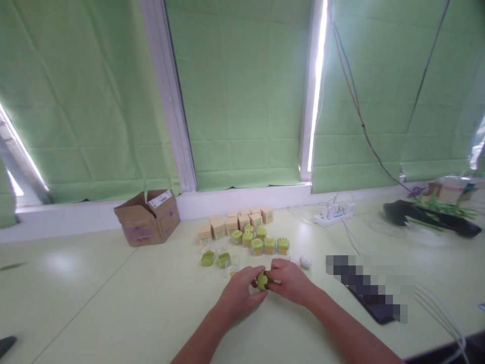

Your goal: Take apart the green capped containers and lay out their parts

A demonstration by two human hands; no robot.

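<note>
My left hand [239, 294] and my right hand [290, 280] meet at the middle of the pale green table [113, 303], both gripping one small green jar piece [261, 280] between the fingertips. Just beyond the hands stand several small clear jars with green lids [261, 242]. Two loose green lids [215, 259] and a clear open jar [232, 266] lie to the left of the hands. Behind them is a cluster of small tan cartons [237, 221].
An open cardboard box [147, 217] sits at the back left by the windowsill. A white power strip [333, 215] with cables lies back right, a dark flat device [373, 298] near my right forearm, and a black tray with greenery [432, 215] far right.
</note>
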